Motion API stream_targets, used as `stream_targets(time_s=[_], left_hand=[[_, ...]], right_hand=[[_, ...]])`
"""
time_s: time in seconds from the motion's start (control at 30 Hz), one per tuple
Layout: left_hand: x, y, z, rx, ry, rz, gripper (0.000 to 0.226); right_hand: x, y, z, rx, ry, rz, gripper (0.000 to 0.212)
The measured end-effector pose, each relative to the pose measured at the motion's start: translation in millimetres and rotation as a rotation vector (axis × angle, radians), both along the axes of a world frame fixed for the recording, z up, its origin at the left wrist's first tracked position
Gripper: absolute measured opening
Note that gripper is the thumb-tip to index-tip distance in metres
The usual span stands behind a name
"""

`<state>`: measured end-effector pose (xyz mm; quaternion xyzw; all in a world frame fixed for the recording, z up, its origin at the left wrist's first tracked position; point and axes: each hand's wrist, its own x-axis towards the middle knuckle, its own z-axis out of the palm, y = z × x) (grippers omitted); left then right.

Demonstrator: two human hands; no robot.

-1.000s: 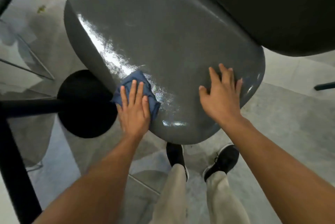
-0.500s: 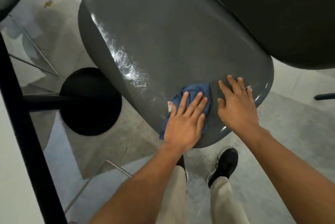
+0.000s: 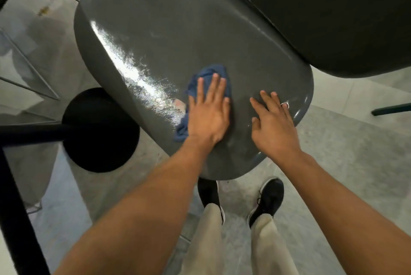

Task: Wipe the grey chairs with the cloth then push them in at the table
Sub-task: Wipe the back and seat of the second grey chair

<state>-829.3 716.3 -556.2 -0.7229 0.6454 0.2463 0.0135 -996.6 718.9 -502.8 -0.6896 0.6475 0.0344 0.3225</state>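
The left hand presses flat, fingers straight, on the soft blue cloth, while the right hand rests open just beside it on the grey chair seat. That seat looks hard and slick, partly under the dark table; it is probably best pushed from its near edge.

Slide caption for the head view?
Left hand presses blue cloth on glossy grey chair back; right hand rests flat beside it.

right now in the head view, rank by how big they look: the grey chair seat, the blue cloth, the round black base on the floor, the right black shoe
1. glossy grey chair seat
2. round black base
3. and 4. crumpled blue cloth and right black shoe: unsure, since the left hand hides much of the cloth.
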Motion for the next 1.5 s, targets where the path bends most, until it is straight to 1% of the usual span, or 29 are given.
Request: stream_targets(time_s=[0.07,0.13,0.2,0.27,0.33,0.4,0.47,0.5,0.53,0.57,0.63,0.73,0.77,0.83,0.87,0.9,0.93,1.0,1.07,1.13,1.2,1.3,1.4,1.47,1.5], left_hand=[[-37,22,7,-0.014,0.071,-0.119,0.062],[-55,52,15,-0.017,0.118,-0.240,0.058],[-45,78,20,-0.011,0.124,-0.351,0.056],[-16,90,19,-0.010,0.079,-0.385,0.055],[15,84,18,0.030,0.008,-0.299,0.056],[29,58,12,0.053,-0.035,-0.135,0.058],[18,19,7,0.058,-0.045,0.041,0.057],[3,0,4,0.045,-0.033,0.100,0.057],[-16,-17,2,0.031,-0.012,0.115,0.057],[-38,-27,0,0.015,0.016,0.084,0.058],[-81,-29,2,-0.043,0.059,-0.068,0.058],[-113,5,10,-0.099,0.095,-0.276,0.059],[-110,21,14,-0.086,0.111,-0.347,0.058],[-86,56,18,-0.074,0.086,-0.534,0.055],[-66,70,18,-0.086,0.058,-0.595,0.055],[-44,79,17,-0.092,0.031,-0.603,0.054],[-23,82,16,-0.091,0.000,-0.545,0.054],[3,70,12,-0.043,-0.048,-0.303,0.055],[-1,41,7,0.002,-0.053,-0.058,0.055],[-29,9,4,0.006,-0.026,0.082,0.055],[-64,-9,5,0.000,0.008,0.083,0.055],[-96,4,13,0.007,0.070,-0.061,0.055],[-89,34,28,0.011,0.155,-0.225,0.057],[-74,42,35,-0.016,0.190,-0.211,0.055],[-66,40,39,-0.069,0.180,-0.176,0.053]], right_hand=[[-6,4,7,-0.033,-0.082,-0.120,0.049],[-14,8,14,-0.029,-0.101,-0.225,0.046],[-21,12,17,-0.042,-0.091,-0.251,0.044],[-27,15,20,-0.036,-0.092,-0.262,0.044],[-33,18,22,-0.008,-0.094,-0.285,0.045],[-37,21,24,0.003,-0.099,-0.303,0.045],[-40,22,24,-0.008,-0.108,-0.325,0.045],[-42,23,23,-0.018,-0.114,-0.341,0.045],[-45,24,22,-0.025,-0.121,-0.361,0.045],[-49,24,21,-0.033,-0.129,-0.378,0.045],[-57,22,18,-0.058,-0.143,-0.400,0.045],[-67,20,16,-0.090,-0.171,-0.463,0.045],[-69,19,17,-0.092,-0.179,-0.494,0.044],[-73,19,19,-0.103,-0.188,-0.535,0.043],[-74,19,21,-0.107,-0.199,-0.545,0.042],[-74,19,23,-0.103,-0.213,-0.551,0.042],[-75,21,25,-0.089,-0.227,-0.554,0.042],[-76,23,27,-0.062,-0.250,-0.548,0.043],[-78,26,26,-0.052,-0.248,-0.526,0.043],[-78,28,23,-0.038,-0.247,-0.517,0.043],[-77,30,21,-0.022,-0.245,-0.510,0.043],[-70,30,18,-0.023,-0.261,-0.499,0.043],[-60,30,17,-0.012,-0.293,-0.519,0.043],[-52,30,17,-0.029,-0.298,-0.499,0.043],[-47,30,17,-0.036,-0.284,-0.473,0.042]])
